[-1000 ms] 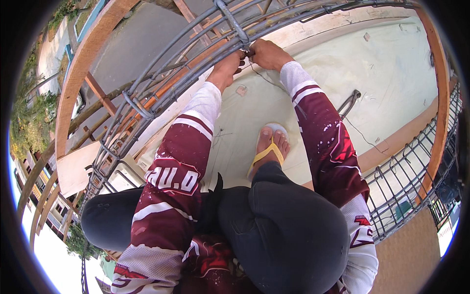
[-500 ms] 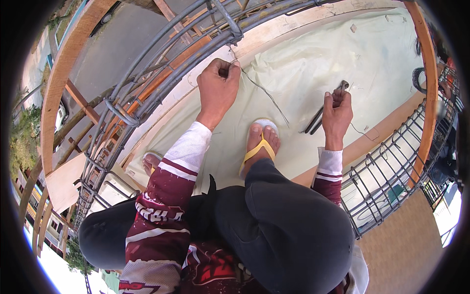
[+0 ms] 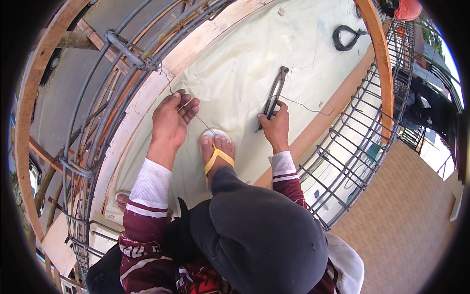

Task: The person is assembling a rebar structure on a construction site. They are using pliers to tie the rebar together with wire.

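Observation:
My left hand is palm up, thumb and forefinger together on a thin tie wire. That wire runs from the bundled steel bars through my fingers, and its free end hangs over my sandalled foot. In my right hand is a pair of dark end-cutting pincers, gripped by the handles with the jaws pointing away from me. A second thin wire extends rightward from beside the pincers; whether my hand touches it cannot be seen.
A pale plastic sheet covers the floor under my feet. A coil of black wire lies at the far right. Curving along the right is a rebar cage, with a wooden frame piece across it. Another person's dark clothing shows beyond.
My view has swung so the scene sits further left. The left hand has turned palm up, its fingers loosened from a tight pinch. The pincers now show more fully in my right hand.

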Action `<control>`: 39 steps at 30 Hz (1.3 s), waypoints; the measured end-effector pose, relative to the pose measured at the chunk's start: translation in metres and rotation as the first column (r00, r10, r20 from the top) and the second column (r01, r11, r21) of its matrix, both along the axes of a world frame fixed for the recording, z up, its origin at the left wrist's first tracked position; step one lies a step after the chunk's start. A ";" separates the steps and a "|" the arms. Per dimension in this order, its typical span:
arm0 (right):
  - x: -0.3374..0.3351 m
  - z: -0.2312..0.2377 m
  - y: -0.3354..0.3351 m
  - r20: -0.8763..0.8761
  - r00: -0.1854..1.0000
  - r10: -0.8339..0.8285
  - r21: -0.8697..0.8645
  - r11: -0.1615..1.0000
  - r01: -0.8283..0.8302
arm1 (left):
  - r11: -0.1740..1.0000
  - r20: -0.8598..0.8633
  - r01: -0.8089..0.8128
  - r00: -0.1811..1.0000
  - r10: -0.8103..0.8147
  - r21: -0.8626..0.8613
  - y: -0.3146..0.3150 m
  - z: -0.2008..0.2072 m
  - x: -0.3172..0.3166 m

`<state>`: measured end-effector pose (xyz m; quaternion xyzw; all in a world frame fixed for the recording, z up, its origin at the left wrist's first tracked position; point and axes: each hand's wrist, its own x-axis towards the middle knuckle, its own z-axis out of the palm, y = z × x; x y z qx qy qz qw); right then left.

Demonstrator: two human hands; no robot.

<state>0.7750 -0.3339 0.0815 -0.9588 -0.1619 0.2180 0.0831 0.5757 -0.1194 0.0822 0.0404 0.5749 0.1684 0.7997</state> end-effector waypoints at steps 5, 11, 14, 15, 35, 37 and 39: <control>0.011 -0.010 -0.007 -0.095 0.989 -0.110 -0.001 0.994 0.111 | 1.000 -0.083 0.017 0.996 -0.017 -0.010 -0.011 -0.001 -0.006; 0.009 0.004 -0.010 -0.384 0.875 -0.295 0.418 0.789 0.450 | 0.999 -0.158 0.037 0.987 -0.035 0.008 -0.012 0.002 -0.011; 0.005 0.013 -0.010 -0.274 0.904 -0.328 0.428 0.800 0.420 | 0.995 -0.185 0.093 0.979 -0.083 0.046 -0.013 0.005 -0.015; 0.003 0.014 -0.009 -0.297 0.918 -0.263 0.501 0.775 0.384 | 0.992 -0.183 0.111 0.978 -0.098 0.061 -0.014 0.006 -0.018; -0.031 -0.017 -0.007 0.010 0.985 0.171 0.496 0.854 -0.154 | 0.876 -0.257 0.456 0.875 -0.411 0.153 0.009 0.002 -0.061; -0.041 -0.032 0.001 0.093 0.980 0.174 0.508 0.839 -0.197 | 0.878 -0.255 0.452 0.878 -0.406 0.159 0.010 0.006 -0.059; -0.042 -0.036 0.009 0.131 0.970 0.206 0.326 0.915 -0.238 | 0.871 -0.264 0.465 0.870 -0.417 0.160 0.010 0.008 -0.058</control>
